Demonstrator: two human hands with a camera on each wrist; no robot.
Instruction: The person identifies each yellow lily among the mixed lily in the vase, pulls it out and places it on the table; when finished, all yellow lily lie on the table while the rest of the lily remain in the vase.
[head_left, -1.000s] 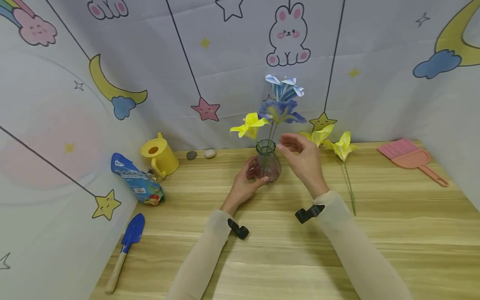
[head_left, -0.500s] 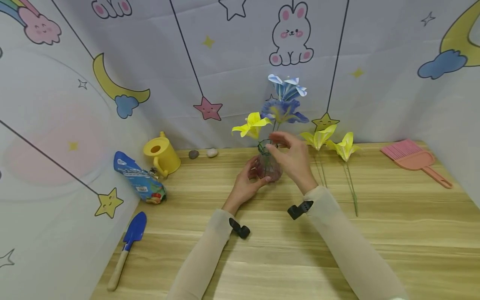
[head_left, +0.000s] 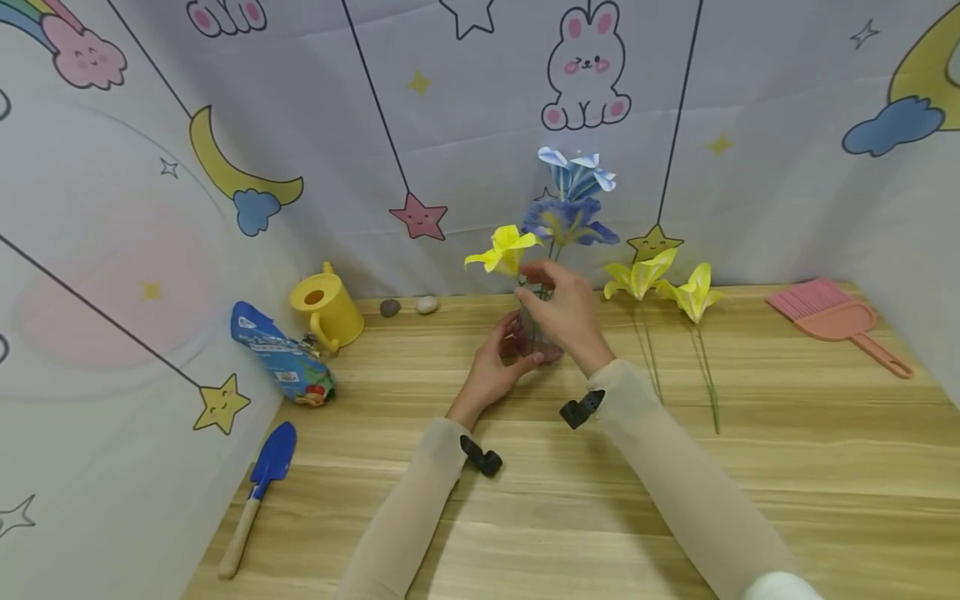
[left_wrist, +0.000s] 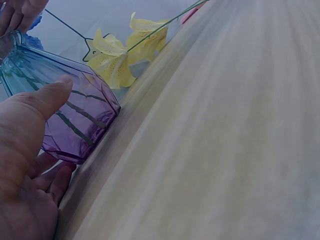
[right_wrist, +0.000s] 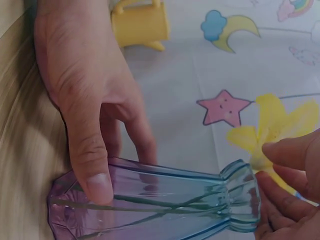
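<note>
A glass vase [head_left: 542, 346], teal at the neck and purple at the base, stands on the wooden table [head_left: 600, 500]. My left hand [head_left: 516, 345] grips its body, thumb [left_wrist: 47, 97] at the front and fingers behind. In the vase are a yellow paper flower [head_left: 504, 248] and two blue ones [head_left: 568, 218]. My right hand [head_left: 531, 275] is just above the vase mouth [right_wrist: 242, 200], and its fingertips [right_wrist: 287, 150] pinch the yellow flower [right_wrist: 280, 125] at its base. The right hand hides much of the vase in the head view.
Two more yellow paper flowers [head_left: 667, 283] lie on long stems right of the vase. A pink brush [head_left: 832, 318] is at far right. On the left are a yellow watering can [head_left: 324, 310], a blue bag [head_left: 281, 358], a blue trowel [head_left: 258, 492] and two stones [head_left: 408, 306].
My right hand has moved left from beside the vase to its mouth and closed its fingers on the yellow flower. The left hand has stayed on the vase.
</note>
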